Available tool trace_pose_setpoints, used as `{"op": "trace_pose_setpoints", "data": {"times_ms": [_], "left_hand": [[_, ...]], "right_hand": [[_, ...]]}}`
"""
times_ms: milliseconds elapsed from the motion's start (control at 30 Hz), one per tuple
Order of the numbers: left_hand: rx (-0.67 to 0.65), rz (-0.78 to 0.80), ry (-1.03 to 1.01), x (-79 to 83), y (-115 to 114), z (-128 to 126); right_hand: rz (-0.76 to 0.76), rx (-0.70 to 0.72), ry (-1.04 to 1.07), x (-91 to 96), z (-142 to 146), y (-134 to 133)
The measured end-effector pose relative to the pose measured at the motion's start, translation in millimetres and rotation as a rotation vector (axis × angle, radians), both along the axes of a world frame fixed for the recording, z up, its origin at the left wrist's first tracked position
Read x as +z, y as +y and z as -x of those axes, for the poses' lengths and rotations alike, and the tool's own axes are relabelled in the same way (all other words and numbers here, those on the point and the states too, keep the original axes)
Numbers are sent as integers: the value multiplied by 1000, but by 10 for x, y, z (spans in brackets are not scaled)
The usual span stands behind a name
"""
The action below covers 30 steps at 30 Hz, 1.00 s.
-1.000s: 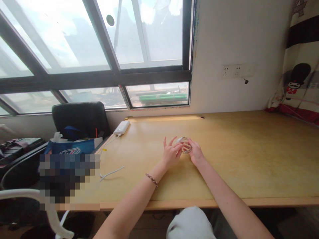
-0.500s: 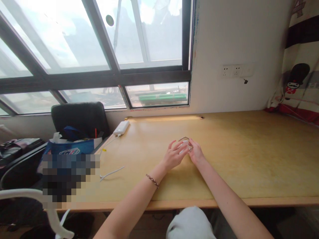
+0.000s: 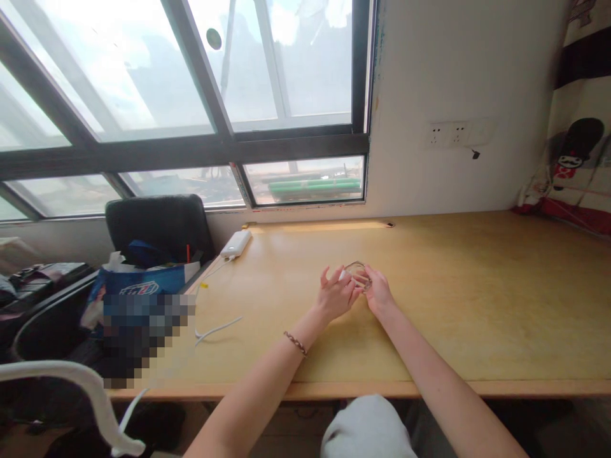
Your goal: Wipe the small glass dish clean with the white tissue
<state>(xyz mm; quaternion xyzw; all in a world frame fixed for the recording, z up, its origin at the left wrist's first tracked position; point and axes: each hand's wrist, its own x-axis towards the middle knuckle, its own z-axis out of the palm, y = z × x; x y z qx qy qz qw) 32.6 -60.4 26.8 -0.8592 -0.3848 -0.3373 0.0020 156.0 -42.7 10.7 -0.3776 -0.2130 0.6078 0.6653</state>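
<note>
Both hands meet over the middle of a pale wooden desk. My right hand pinches a small clear ring-shaped thing, perhaps a roll of tape. My left hand touches the same object from the left, thumb and forefinger on it and the other fingers raised. A small white bit shows at my left fingertips. A braided bracelet circles my left wrist.
A white power bank with a white cable lies at the desk's back left. Left of the desk are a black chair and a blue bag. Wall sockets sit above the desk; a patterned cloth hangs at right.
My left fingers closed onto the object, then opened slightly again. The right hand kept its pinch. The camera shifted a little.
</note>
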Motion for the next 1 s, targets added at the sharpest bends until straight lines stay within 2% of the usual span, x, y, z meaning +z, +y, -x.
{"op": "trace_pose_setpoints", "data": {"times_ms": [100, 233, 333, 467, 600, 733, 833, 1000], "left_hand": [[57, -5, 16, -15, -10, -37], [15, 131, -14, -51, -28, -79], [-82, 274, -142, -92, -51, -111], [-265, 407, -285, -109, -54, -136], [-324, 432, -272, -97, 10, -80], [-244, 301, -96, -67, 82, 46], [-105, 208, -9, -33, 86, 111], [94, 162, 189, 3, 25, 87]], "right_hand": [[-14, -1, 22, -13, -4, 13], [27, -38, 78, -72, -12, 56], [59, -69, 126, -131, -12, 87], [39, -9, 122, -158, -21, 81], [49, 24, 164, -111, -29, 36], [89, 87, 239, -43, -18, -10], [85, 104, 238, -23, -6, -28], [35, 144, 215, -38, -5, -22]]}}
